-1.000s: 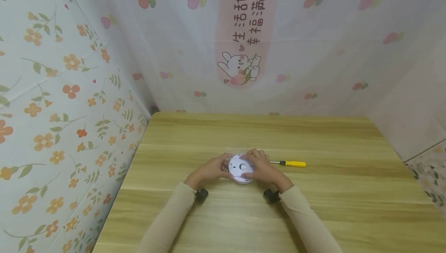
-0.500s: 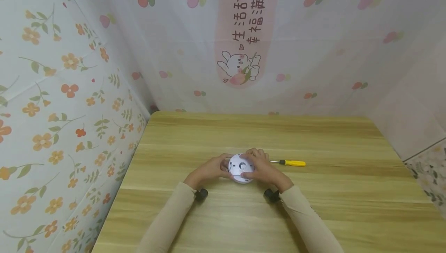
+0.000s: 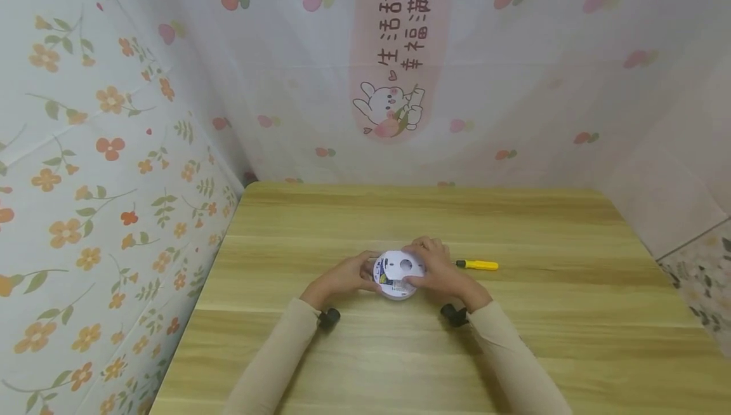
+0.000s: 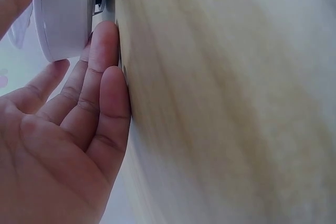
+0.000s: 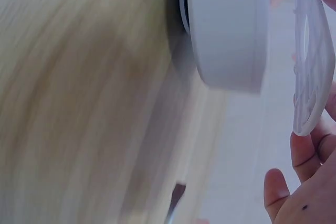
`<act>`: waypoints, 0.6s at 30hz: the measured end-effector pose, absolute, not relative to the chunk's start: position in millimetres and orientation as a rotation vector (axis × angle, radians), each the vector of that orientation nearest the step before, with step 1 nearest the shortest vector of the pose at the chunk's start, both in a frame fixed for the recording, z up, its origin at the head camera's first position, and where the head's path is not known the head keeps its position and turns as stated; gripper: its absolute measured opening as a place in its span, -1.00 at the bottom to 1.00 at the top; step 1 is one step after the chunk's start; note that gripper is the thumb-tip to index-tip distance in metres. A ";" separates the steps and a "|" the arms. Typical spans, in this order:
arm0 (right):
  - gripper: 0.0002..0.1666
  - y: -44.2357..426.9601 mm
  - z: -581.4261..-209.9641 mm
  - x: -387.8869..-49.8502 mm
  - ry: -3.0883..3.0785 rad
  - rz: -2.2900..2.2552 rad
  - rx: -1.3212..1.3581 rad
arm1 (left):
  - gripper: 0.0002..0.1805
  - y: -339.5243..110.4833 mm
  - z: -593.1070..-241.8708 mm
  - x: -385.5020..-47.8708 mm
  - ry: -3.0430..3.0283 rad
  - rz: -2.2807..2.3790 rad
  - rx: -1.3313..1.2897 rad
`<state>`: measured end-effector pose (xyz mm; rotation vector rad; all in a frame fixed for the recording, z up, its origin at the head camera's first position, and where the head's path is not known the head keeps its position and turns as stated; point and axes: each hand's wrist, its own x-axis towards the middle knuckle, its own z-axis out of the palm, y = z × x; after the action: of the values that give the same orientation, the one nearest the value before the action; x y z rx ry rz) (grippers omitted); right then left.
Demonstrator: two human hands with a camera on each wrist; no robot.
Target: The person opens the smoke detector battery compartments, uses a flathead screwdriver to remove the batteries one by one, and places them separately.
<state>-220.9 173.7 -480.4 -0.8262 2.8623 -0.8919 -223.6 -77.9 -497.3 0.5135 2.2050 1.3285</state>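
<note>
A round white device [image 3: 394, 293] rests low over the table, its near side showing a blue and printed label. My left hand [image 3: 345, 277] grips its left side, thumb and fingers around the rim; in the left wrist view the fingers [image 4: 105, 51] lie along the white body [image 4: 65, 19]. My right hand [image 3: 442, 272] pinches a thin white plate with a round hole [image 3: 396, 265], tilted above the device. The right wrist view shows a gap between this plate [image 5: 312, 61] and the thick white body [image 5: 228, 35].
A yellow-handled screwdriver [image 3: 480, 264] lies on the wooden table [image 3: 320, 218] just right of my right hand; its flat tip [image 5: 178, 190] shows in the right wrist view. Patterned curtains [image 3: 274, 72] stand behind and at the left of the table.
My right hand has moved slightly right and away from me, lifting the white plate off the device and uncovering the label. My left hand keeps its hold.
</note>
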 end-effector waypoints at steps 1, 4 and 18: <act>-0.29 176.8 -480.2 -220.3 2.876 -0.884 -0.822 | -0.15 -77.6 -497.2 -223.1 2.203 1.332 0.507; -0.29 186.6 -480.4 -219.2 2.901 -0.863 -0.794 | -0.14 -77.3 -497.1 -222.2 2.202 1.333 0.485; -0.36 242.6 -486.3 -204.4 2.978 -0.873 -0.692 | -0.12 -77.9 -498.0 -222.0 2.192 1.331 0.446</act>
<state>-204.4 242.6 -486.3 -0.6923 2.9779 -0.8734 -222.0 -77.9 -498.0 0.4459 2.1924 1.3311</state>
